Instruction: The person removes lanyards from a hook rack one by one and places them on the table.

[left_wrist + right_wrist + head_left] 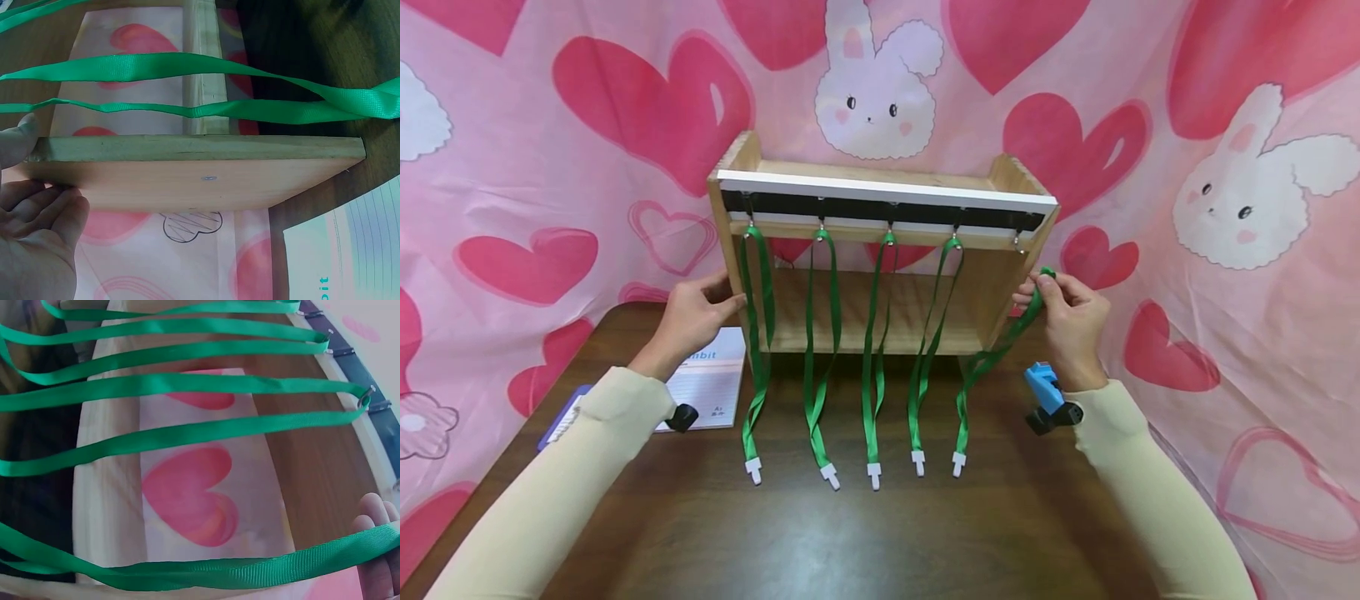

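A wooden rack (880, 321) stands on the table, with a dark hook strip along its upper front. Several green lanyards (812, 358) hang from its hooks by their loops, white clips downward. My left hand (691, 318) grips the rack's left side panel (206, 181), thumb on the front edge and fingers against the outer face. At the right side, my right hand (1072, 321) pinches the loop end of another green lanyard (250, 572), whose strap slants down to its white clip (958, 465). The rightmost hook (1018, 242) has no strap on it.
A white notebook (718, 383) lies left of the rack, partly behind the left wrist. Beside it is a purple-edged item (563, 417), mostly covered by the sleeve. A blue object (1043, 385) shows near the right wrist; its kind is unclear. Heart-and-rabbit cloth (880, 117) hangs behind.
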A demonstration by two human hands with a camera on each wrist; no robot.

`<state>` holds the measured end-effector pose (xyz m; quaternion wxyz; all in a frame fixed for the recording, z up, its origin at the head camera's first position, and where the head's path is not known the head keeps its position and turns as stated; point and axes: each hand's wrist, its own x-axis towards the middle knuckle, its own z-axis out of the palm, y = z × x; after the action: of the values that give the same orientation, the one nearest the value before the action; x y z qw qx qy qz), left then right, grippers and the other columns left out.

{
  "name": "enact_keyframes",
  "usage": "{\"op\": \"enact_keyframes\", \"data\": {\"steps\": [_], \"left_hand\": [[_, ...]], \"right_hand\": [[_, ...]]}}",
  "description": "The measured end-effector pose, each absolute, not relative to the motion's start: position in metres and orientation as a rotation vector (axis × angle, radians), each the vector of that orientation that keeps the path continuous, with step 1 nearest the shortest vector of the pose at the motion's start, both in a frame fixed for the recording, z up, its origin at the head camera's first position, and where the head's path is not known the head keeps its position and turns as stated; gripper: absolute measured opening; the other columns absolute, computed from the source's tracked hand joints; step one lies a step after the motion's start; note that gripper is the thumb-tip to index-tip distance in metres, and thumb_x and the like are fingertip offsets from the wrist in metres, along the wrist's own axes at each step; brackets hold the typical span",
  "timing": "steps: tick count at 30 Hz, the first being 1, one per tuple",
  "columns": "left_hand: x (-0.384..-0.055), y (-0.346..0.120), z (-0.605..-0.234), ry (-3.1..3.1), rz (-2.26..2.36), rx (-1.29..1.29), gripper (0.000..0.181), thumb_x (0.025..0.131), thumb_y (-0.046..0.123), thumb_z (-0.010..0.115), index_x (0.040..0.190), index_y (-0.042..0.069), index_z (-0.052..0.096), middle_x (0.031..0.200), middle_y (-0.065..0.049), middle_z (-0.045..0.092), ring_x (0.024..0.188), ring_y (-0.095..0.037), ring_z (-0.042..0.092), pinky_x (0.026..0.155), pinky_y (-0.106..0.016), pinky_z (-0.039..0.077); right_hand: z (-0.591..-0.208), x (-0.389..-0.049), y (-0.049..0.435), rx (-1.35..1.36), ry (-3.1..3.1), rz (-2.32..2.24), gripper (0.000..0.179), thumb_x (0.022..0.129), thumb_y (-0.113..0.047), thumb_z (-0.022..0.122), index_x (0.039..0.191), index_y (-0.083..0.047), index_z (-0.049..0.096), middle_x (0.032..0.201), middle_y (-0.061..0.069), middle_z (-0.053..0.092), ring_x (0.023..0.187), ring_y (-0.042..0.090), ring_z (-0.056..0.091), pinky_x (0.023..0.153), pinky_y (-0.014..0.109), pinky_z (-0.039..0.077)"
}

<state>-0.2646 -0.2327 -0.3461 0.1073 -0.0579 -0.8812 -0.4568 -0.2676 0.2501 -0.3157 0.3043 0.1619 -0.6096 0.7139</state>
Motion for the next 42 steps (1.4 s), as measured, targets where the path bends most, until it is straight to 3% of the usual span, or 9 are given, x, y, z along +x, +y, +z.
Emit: {"op": "enact_keyframes", "data": {"steps": [14,20,33,42], "left_hand": [[-0.266,-0.232,-0.346,-2.586,-1.325,-0.161,0.057,0.099,0.025,0.065,0.152,0.011,0.047,0.139,-0.021,0.064,0.122,-0.039,0.066,0.101,-0.053,0.055],[-0.264,-0.231,-0.345,-2.596,-1.333,-0.157,0.058,0.1,0.025,0.065,0.152,0.012,0.046,0.141,-0.022,0.062,0.124,-0.04,0.065,0.101,-0.053,0.055],[-0.266,-0.233,-0.346,-2.591,-1.316,-0.161,0.057,0.1,0.023,0.065,0.152,0.009,0.047,0.14,-0.022,0.063,0.123,-0.039,0.065,0.1,-0.052,0.055],[-0.267,-0.233,-0.348,-2.59,-1.313,-0.165,0.056,0.099,0.023,0.065,0.151,0.009,0.048,0.138,-0.021,0.064,0.122,-0.038,0.066,0.1,-0.052,0.056]], "right_hand": [[-0.326,-0.264,0.26,0.344,-1.749,1.78,0.023,0.094,-0.009,0.07,0.106,0.01,0.074,0.088,0.001,0.079,0.072,0.013,0.077,0.075,0.025,0.063],[-0.335,-0.262,0.266,0.389,-1.75,1.834,0.022,0.095,-0.006,0.069,0.105,0.013,0.072,0.086,0.004,0.079,0.071,0.016,0.078,0.073,0.029,0.063],[-0.367,-0.249,0.277,0.221,-2.04,1.723,0.033,0.096,-0.014,0.068,0.11,0.016,0.068,0.079,-0.011,0.077,0.068,0.006,0.076,0.072,0.021,0.062],[-0.389,-0.237,0.278,0.167,-2.112,1.779,0.037,0.098,-0.013,0.066,0.109,0.022,0.064,0.075,-0.012,0.077,0.065,0.006,0.075,0.069,0.021,0.063]]}}
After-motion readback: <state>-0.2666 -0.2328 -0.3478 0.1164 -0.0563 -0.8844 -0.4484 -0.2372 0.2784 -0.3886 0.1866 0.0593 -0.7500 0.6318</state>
